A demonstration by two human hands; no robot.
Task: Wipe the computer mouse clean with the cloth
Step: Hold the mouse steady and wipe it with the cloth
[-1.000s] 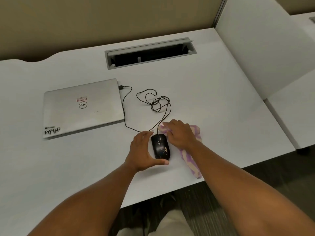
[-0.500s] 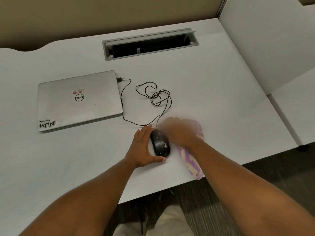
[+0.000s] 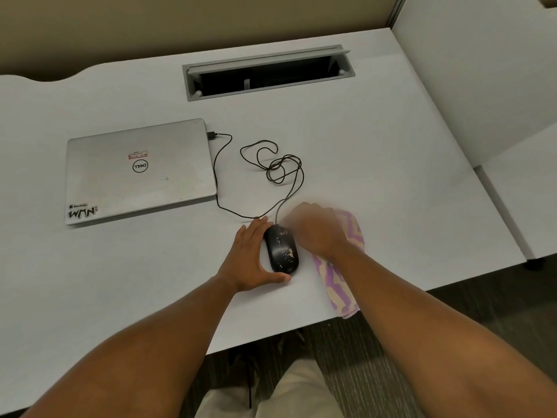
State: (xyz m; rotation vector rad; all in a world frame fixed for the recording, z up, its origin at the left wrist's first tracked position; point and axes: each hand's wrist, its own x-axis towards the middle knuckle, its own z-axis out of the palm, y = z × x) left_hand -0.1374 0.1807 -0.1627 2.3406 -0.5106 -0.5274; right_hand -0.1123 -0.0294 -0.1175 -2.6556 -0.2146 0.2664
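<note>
A black wired computer mouse (image 3: pixel 281 251) with pale smears on its back lies on the white desk (image 3: pixel 376 176) near the front edge. My left hand (image 3: pixel 251 256) cups its left side, thumb under its rear end. My right hand (image 3: pixel 316 230), blurred by motion, presses on a purple and cream striped cloth (image 3: pixel 339 282) just right of the mouse, touching its right side. The cloth trails back under my forearm to the desk edge.
A shut silver laptop (image 3: pixel 140 170) lies to the left, with the mouse cable (image 3: pixel 271 167) plugged into it and looped behind the mouse. A grey cable slot (image 3: pixel 268 72) opens at the back. A white partition (image 3: pixel 470 70) stands on the right.
My right hand has shifted on the cloth beside the mouse and is now blurred. The left hand keeps its hold at the mouse's side. The view has moved slightly.
</note>
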